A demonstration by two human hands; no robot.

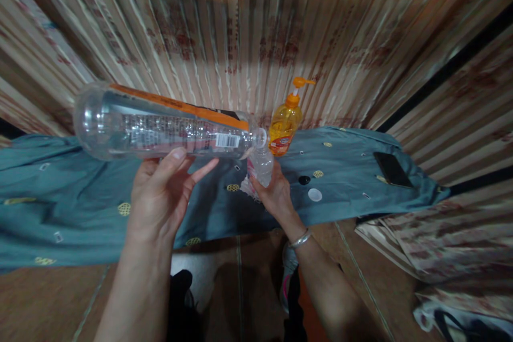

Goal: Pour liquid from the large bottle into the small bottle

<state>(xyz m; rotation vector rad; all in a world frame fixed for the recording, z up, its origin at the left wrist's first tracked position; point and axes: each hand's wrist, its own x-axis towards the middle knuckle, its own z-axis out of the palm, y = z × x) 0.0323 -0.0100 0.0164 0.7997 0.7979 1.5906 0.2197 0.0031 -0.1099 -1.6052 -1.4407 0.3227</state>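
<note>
My left hand [164, 187] grips a large clear plastic bottle [172, 131] with an orange and black label, tipped on its side with its mouth pointing right. Below that mouth is a small clear plastic bottle [262, 165], roughly upright, which my right hand [274, 192] holds closed around it. The two necks are close together; whether they touch I cannot tell. Just behind them stands an orange pump bottle [284, 128] of yellow-orange liquid. A black cap [304, 179] and a white cap [315, 194] lie to the right of my right hand.
A green patterned cloth [216, 219] covers the narrow surface. On its right end lies a dark phone [393, 169]. A pleated curtain [240, 37] hangs directly behind, and dark bars run along the right side. Below is a tiled floor [256, 288].
</note>
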